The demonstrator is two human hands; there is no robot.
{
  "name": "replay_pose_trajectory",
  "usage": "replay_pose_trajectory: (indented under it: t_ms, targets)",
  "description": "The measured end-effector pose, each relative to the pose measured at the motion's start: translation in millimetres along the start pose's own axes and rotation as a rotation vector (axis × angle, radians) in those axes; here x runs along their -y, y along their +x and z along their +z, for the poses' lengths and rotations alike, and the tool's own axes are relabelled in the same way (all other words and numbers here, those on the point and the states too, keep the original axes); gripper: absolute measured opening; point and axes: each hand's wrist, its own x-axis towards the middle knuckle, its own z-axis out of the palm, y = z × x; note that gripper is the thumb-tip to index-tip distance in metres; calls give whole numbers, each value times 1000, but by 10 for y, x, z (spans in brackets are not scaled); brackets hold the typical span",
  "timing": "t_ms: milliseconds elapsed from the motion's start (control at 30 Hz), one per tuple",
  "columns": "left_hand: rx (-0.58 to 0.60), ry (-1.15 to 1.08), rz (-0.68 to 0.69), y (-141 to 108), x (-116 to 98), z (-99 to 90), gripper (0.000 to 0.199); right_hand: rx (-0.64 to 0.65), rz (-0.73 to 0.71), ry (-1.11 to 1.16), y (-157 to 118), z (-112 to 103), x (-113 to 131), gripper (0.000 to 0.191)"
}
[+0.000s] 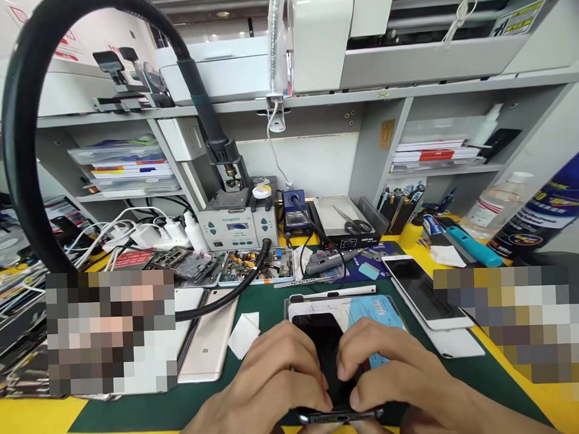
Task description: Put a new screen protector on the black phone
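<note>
A black phone point(326, 342) is held between my two hands at the lower middle, its bottom edge with the port facing me. My left hand point(280, 369) grips its left side, with the thumb near the lower corner. On the right side my right hand point(389, 365) has its fingers curled over the edge, fingertips on the dark screen. Parts of the fingers below the phone are hidden. Beneath and behind it lies a white and blue pad point(378, 312) on the green mat point(149, 415).
Left of my hands are a gold phone point(206, 346) and a white paper piece point(244, 334). A white phone point(427, 291) lies right. Behind stand a rework station point(237, 228), circuit boards point(257, 264) and scissors point(352, 222). A black hose point(226, 298) arches over the left.
</note>
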Motion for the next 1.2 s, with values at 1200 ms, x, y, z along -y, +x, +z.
replay_pose_trajectory:
  t_ms: [1200]
  targets:
    - [-13,-18,18,0,10,34,25,42,74,2,23,-57,94,30]
